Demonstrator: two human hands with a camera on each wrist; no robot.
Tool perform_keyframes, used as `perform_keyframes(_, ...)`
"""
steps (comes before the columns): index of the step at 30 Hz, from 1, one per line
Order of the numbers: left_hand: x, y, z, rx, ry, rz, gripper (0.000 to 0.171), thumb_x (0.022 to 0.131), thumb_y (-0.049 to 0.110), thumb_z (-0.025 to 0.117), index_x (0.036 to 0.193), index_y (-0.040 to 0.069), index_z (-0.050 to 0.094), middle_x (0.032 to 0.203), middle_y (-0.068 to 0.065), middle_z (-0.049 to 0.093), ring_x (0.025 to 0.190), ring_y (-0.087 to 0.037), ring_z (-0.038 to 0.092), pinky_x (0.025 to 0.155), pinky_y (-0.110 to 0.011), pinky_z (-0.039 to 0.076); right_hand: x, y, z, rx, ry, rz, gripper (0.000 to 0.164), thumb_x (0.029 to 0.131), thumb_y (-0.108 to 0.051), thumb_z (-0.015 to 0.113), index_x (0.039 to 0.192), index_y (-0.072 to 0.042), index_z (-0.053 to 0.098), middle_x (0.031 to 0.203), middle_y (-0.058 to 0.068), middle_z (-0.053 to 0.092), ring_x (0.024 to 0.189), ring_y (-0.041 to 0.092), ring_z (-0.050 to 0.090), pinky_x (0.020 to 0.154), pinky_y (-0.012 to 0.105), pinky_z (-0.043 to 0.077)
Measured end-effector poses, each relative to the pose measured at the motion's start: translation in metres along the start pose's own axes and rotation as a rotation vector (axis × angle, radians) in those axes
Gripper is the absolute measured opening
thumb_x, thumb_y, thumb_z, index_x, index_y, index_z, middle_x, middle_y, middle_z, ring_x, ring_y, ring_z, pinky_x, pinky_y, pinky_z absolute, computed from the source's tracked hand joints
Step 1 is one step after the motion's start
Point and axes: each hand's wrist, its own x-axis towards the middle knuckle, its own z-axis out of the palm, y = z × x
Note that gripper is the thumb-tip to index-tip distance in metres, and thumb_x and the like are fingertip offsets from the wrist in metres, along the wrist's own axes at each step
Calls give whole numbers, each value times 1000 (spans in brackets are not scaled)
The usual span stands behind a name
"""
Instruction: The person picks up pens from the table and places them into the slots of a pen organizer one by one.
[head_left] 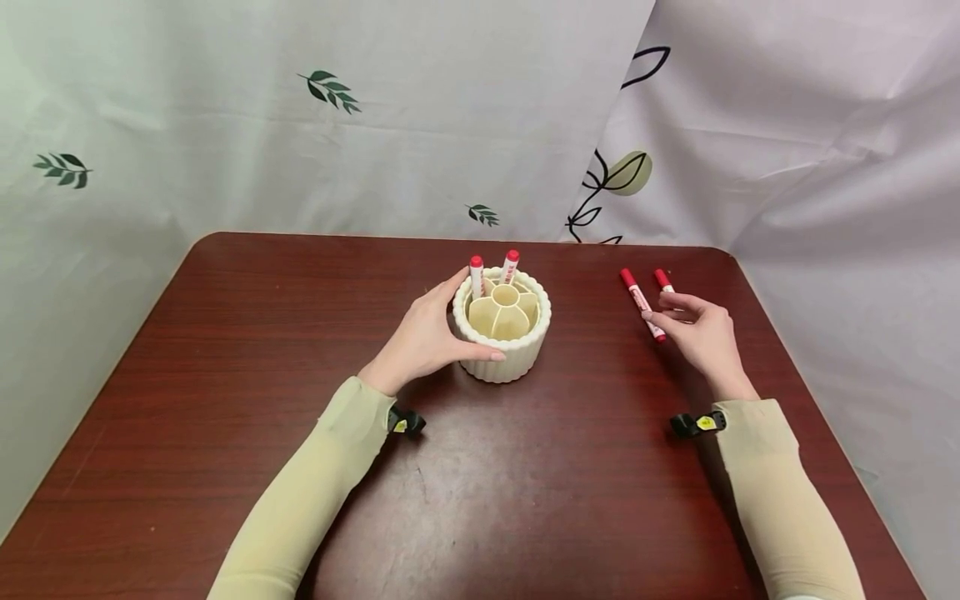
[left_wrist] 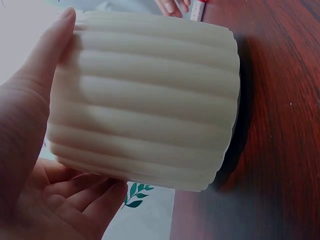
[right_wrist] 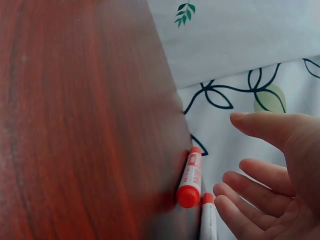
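A cream pen holder (head_left: 502, 364) with a scalloped rim and ribbed wall stands near the middle of the table. My left hand (head_left: 427, 337) grips it from the left, the thumb along the near side and the fingers round the back, as the left wrist view also shows. Two red-capped markers (head_left: 477, 279) stand upright in its rear compartments. My right hand (head_left: 702, 337) hovers over two more markers lying at the right. Its thumb and fingers are parted with nothing between them. The nearer marker (right_wrist: 190, 179) lies beside the fingertips; the other marker (right_wrist: 208, 220) is partly hidden.
The dark reddish-brown table (head_left: 525, 492) has rounded far corners. Behind it hangs a pale curtain (head_left: 420, 108) with leaf prints. Each wrist wears a black strap, such as the right strap (head_left: 697, 424).
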Motion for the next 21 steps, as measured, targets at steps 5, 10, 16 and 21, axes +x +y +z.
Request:
perform_keyframes(5,-1,-2,-1,-46,1,21,122,60,65,91,160,23,35,149,12,48,132,-5,47,109,-32,40,0,4,2,-29,-26,15,56,88,-32,82,130,1,67,120,20,69,83,-11,61,66,9,47)
perform_keyframes(10,-5,0,-4,-42,1,3,119,61,65,90,159,22,36,151,12,47,134,-4,45,110,-33,39,2,7,4,-58,-50,24,57,87,-32,83,129,3,67,117,21,70,77,-13,60,63,10,47)
perform_keyframes(16,-11,0,-6,-75,16,3,114,64,60,92,158,24,38,149,14,48,131,-5,49,108,-32,41,4,10,6,-131,-54,27,52,87,-27,83,127,4,68,111,21,72,73,-12,59,63,11,47)
perform_keyframes(21,-16,0,-7,-90,29,23,111,66,54,93,157,22,39,148,13,49,128,-7,54,106,-28,43,6,12,8,-191,-46,53,47,86,-24,84,122,3,71,105,20,72,71,-5,59,62,15,46)
